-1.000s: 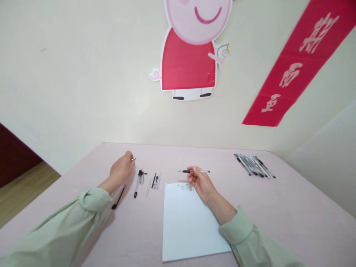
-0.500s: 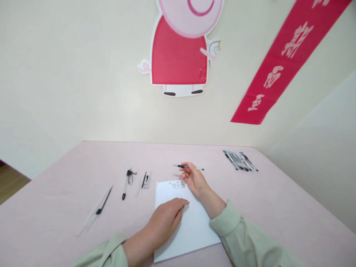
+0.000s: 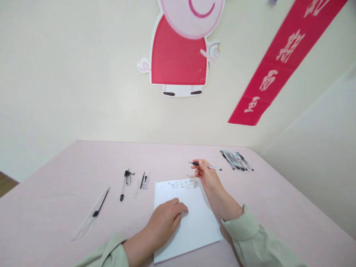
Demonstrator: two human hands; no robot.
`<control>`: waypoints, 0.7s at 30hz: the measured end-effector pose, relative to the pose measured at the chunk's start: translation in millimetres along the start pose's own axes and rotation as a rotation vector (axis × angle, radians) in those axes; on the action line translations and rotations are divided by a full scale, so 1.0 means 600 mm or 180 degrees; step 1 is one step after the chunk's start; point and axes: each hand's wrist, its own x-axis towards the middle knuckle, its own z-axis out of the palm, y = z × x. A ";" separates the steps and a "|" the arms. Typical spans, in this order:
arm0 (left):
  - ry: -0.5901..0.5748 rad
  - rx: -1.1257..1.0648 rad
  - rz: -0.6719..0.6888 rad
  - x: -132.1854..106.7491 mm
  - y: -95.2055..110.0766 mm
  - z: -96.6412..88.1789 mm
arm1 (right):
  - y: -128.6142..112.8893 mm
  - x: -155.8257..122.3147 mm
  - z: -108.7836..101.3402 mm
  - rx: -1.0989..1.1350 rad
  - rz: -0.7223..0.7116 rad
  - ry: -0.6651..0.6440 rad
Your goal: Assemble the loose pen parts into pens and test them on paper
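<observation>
My right hand (image 3: 209,176) grips a gel pen (image 3: 214,168) with a black grip and clear barrel, just beyond the upper right of a white sheet of paper (image 3: 189,230). Its tip points left and is off the paper. Rows of small dark handwriting (image 3: 182,184) run along the sheet's top. Across the sheet's left half lies my left hand (image 3: 167,218), fingers curled and closed. Whatever its fingers hold, if anything, is hidden under them.
Left of the paper lie a black compass (image 3: 126,181), small pen parts (image 3: 143,181), and a black refill (image 3: 104,196) beside clear tubes. Several pens (image 3: 236,160) lie bunched at the back right. The pink tabletop (image 3: 50,207) meets a wall with a pig cutout (image 3: 179,59).
My right hand has moved right with the pen, uncovering more handwriting. A small dark tip that showed at my left fingers is out of sight. My left hand stays on the paper.
</observation>
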 end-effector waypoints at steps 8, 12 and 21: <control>0.0185 -0.0195 0.0132 -0.003 -0.009 0.010 | 0.051 -0.074 0.044 -0.1222 -0.0075 -0.0450; 0.0188 -0.0184 0.0115 -0.001 -0.010 0.012 | 0.075 -0.078 0.053 -0.1594 -0.0398 -0.0232; 0.0192 -0.0187 0.0153 -0.001 -0.011 0.014 | 0.080 -0.074 0.056 -0.1984 -0.0492 -0.0164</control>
